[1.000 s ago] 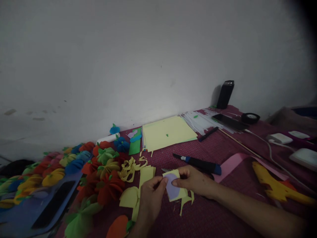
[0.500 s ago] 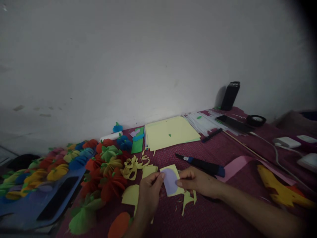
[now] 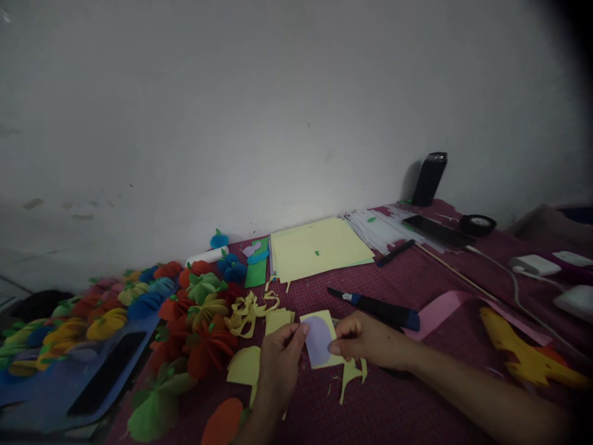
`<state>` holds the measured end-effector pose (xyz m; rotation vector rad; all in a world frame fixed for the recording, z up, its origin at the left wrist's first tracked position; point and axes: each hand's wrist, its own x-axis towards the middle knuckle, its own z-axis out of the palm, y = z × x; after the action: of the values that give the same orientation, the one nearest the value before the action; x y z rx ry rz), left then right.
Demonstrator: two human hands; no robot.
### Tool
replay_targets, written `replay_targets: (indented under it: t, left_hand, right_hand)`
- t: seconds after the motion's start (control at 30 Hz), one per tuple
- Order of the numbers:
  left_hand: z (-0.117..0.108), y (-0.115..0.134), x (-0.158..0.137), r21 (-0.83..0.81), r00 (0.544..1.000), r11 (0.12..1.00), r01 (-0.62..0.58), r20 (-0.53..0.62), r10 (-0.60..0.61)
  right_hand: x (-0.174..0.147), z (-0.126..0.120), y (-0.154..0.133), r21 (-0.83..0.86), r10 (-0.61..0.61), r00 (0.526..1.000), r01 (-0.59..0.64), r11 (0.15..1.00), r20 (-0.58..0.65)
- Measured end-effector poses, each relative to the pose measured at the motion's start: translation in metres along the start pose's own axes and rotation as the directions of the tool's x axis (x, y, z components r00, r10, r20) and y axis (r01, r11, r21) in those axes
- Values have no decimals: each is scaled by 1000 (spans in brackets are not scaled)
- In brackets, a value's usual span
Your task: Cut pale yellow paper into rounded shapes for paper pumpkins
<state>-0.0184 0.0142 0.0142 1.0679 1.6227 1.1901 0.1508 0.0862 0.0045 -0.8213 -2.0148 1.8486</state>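
Note:
Between my hands is a small piece of pale yellow paper (image 3: 330, 321) with a lilac rounded paper shape (image 3: 319, 340) lying over it. My left hand (image 3: 282, 358) pinches its left edge between thumb and fingers. The right edge is pinched by my right hand (image 3: 364, 339), its thumb resting on the lilac shape. Yellow paper offcuts (image 3: 351, 376) lie below my right hand. Beside my left hand are a rounded yellow paper cutout (image 3: 244, 364) and small yellow paper squares (image 3: 279, 318). A black and blue utility knife (image 3: 377, 308) lies just beyond my right hand.
Many colourful folded-paper pumpkins (image 3: 210, 346) crowd the left side. Yellow paper sheets (image 3: 319, 247) lie by the wall. To the right are a pink strip (image 3: 440, 314), a yellow glue gun (image 3: 514, 349), a phone (image 3: 438, 232), a cable, black tape (image 3: 478, 224) and a dark can (image 3: 430, 179).
Almost nothing differs. Both hands keep their pinch on the paper pieces, and the whole view has shifted very slightly.

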Motion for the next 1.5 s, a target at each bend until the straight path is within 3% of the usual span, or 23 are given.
replay_targets:
  t: [0.37, 0.63, 1.07, 1.5]
  left_hand:
    - [2, -2, -2, 11, 998, 999, -53, 19, 53]
    - [9, -3, -1, -142, 1000, 989, -31, -4, 31]
    - [10, -8, -3, -28, 971, 995, 93, 224, -84]
    - [10, -6, -4, -144, 960, 978, 153, 257, -113]
  right_hand:
    - [2, 0, 4, 19, -14, 1000, 14, 1000, 1]
    - [6, 6, 9, 216, -8, 996, 28, 976, -91]
    - [3, -5, 5, 177, -2, 994, 21, 984, -105]
    - [1, -3, 5, 173, 6, 997, 7, 985, -76]
